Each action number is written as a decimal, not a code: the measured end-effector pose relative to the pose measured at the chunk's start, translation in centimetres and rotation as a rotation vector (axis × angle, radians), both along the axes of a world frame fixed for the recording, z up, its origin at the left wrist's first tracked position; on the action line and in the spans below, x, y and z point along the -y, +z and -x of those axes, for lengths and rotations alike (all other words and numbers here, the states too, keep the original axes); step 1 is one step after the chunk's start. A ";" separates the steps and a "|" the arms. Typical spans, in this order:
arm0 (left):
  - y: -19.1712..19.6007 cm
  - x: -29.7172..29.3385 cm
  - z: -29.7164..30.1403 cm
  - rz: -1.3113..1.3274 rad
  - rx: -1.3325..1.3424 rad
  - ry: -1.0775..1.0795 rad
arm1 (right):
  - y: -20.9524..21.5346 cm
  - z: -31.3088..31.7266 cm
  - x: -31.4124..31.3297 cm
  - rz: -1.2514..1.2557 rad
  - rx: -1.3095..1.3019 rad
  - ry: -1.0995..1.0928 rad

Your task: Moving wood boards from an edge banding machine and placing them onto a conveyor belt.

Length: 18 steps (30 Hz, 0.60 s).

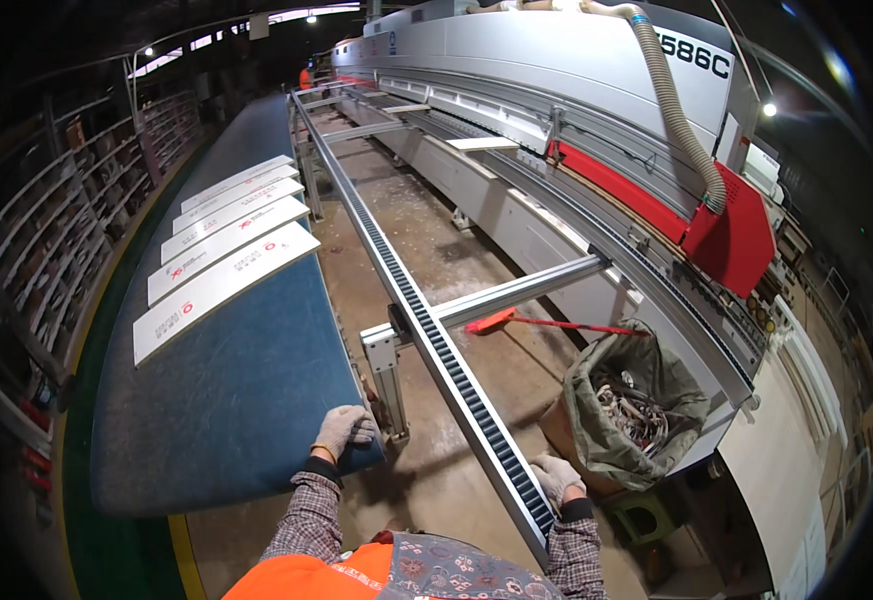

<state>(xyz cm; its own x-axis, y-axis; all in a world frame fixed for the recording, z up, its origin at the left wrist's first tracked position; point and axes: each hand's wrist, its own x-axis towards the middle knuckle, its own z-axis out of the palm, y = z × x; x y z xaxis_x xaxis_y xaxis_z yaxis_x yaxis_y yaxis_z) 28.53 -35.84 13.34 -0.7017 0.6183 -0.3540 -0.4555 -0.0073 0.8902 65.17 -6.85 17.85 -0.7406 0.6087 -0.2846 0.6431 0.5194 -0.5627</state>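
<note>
The hall is dim, lit by small ceiling lamps (310,17) far back and one bright spot at the right; the floor (426,230) catches soft light with faint shadows. Fisheye bending curves straight edges; the corners fall black; focus holds sharp centrally.

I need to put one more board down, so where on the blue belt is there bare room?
The near half of the blue belt is bare, between the closest white board and the left hand at its end. Farther up, five boards lie close together. The right hand rests on the roller rail.
</note>
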 end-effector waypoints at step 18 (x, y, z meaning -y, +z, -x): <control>-0.5 0.4 -0.7 -0.015 0.006 -0.004 | 0.2 -0.3 0.4 -0.028 0.020 0.031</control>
<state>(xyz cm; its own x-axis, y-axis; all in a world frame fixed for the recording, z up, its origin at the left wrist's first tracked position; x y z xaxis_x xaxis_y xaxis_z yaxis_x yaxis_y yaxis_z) 29.24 -36.22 12.82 -0.6970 0.6264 -0.3489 -0.4613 -0.0193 0.8870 65.46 -7.21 18.03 -0.7537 0.5932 -0.2831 0.6375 0.5547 -0.5348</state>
